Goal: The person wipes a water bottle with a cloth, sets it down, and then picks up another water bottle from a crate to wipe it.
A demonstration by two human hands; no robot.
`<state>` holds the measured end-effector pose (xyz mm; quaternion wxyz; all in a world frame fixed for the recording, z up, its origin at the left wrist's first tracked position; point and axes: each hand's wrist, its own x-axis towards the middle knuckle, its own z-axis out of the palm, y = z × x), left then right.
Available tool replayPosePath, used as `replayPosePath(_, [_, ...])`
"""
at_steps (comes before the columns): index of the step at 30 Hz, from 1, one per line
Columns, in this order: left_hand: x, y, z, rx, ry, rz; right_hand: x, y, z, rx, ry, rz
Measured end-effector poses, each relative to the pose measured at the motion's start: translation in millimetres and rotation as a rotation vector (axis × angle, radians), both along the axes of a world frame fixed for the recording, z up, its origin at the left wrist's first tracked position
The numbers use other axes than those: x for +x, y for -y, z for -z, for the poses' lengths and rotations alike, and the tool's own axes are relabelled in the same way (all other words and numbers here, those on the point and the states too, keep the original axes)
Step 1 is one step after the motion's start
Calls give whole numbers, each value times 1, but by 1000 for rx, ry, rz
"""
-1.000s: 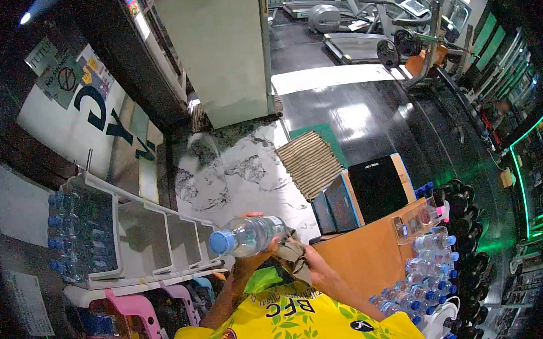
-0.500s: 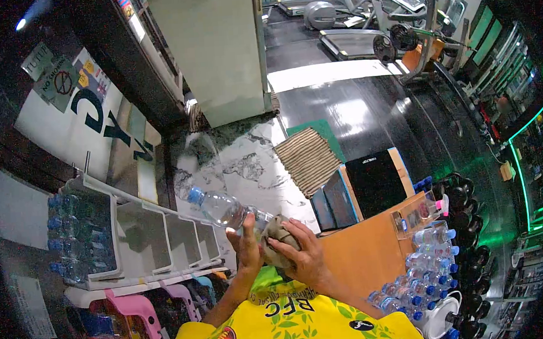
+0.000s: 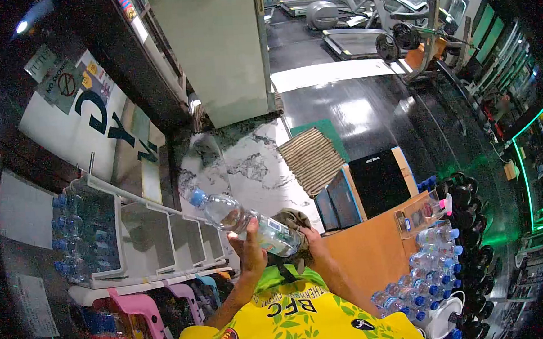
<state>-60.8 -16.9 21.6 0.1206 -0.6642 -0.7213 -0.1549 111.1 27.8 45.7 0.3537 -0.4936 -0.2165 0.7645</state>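
A white rack (image 3: 145, 239) is standing just left of the hands. A water bottle (image 3: 243, 218) is lying tilted, the left hand (image 3: 248, 251) gripping it, the right hand (image 3: 310, 242) pressing a cloth (image 3: 293, 221) around its base.

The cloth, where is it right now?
In the head view the cloth sits low and centre, in the right hand, pressed against the base of the water bottle that the left hand supports.
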Motion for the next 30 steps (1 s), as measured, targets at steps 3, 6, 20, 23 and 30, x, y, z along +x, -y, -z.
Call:
replayPosePath(3, [17,-6,13,335,1632,-365,-1,6,2,-239,-363,-4])
replayPosePath(6, [18,-17,-18,373,1584,-352,-1,18,10,-239,-229,11])
replayPosePath(20, [3,-15,-19,397,1698,-322,39,30,27,18,-241,290])
replayPosePath(23, [21,-16,-44,470,1734,-206,9,10,9,-167,-428,198])
replayPosePath(30, [31,-22,-33,599,1681,-34,-2,30,38,-191,-252,-3])
